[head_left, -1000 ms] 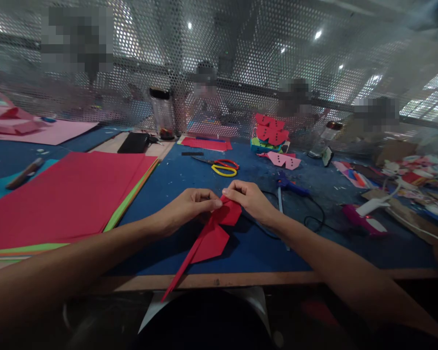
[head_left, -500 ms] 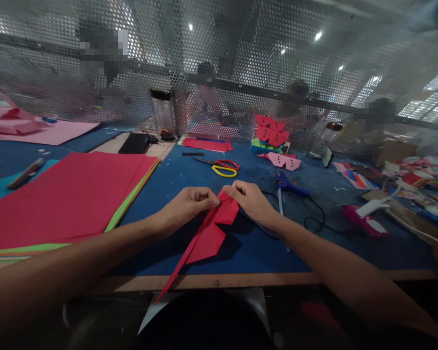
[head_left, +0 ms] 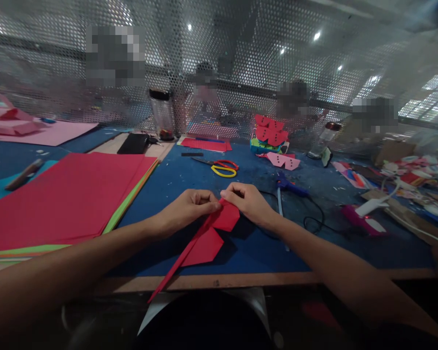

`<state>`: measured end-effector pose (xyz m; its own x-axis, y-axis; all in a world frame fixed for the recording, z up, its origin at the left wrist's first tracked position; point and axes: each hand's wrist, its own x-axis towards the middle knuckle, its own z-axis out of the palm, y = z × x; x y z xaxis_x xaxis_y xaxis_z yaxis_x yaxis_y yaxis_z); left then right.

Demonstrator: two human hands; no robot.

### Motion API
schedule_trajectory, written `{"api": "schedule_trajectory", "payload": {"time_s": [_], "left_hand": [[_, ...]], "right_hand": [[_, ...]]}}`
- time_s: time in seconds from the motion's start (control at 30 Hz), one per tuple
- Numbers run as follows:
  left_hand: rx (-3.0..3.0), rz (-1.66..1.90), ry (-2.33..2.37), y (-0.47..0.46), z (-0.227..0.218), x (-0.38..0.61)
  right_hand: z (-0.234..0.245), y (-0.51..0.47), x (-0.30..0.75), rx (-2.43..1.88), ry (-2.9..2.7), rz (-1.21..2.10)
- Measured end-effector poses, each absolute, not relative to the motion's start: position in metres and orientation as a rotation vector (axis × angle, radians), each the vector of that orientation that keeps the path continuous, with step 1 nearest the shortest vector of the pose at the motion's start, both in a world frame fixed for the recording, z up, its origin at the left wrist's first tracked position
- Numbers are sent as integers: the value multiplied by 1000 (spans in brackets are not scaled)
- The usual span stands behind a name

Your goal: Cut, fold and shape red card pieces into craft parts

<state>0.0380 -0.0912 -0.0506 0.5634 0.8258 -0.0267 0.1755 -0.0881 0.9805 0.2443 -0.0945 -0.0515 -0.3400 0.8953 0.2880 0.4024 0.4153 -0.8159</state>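
Both hands pinch the upper end of a folded red paper piece (head_left: 204,243) with angular wing-like flaps. My left hand (head_left: 190,209) is closed, thumb and forefinger on the paper's upper left edge. Beside it, my right hand (head_left: 251,201) grips the top corner between thumb and curled fingers. The paper slants down to the left, its thin pointed end passing over the table's front edge. Scissors (head_left: 224,168) with one red and one yellow handle lie just beyond the hands. A blue glue gun (head_left: 292,184) rests to the right of my right hand.
Red paper sheets (head_left: 73,194) are stacked at left, a brown-handled tool (head_left: 24,175) beside them. Folded red papers with dots (head_left: 272,133) stand at the back. A lidded jar (head_left: 162,114) and black phone (head_left: 133,144) sit back left; a power strip (head_left: 365,218) and paper scraps (head_left: 416,172) lie right.
The paper's lower pointed end has swung slightly to the left. Its top has dropped a little, and my fingers have shifted slightly along the fold. Both hands still hold it.
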Motion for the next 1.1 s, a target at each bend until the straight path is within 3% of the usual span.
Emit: {"api": "schedule_trajectory", "payload": {"time_s": [1.1], "left_hand": [[1388, 639, 702, -90, -50, 36]], "right_hand": [[-47, -87, 251, -1133, -1640, 785]]}}
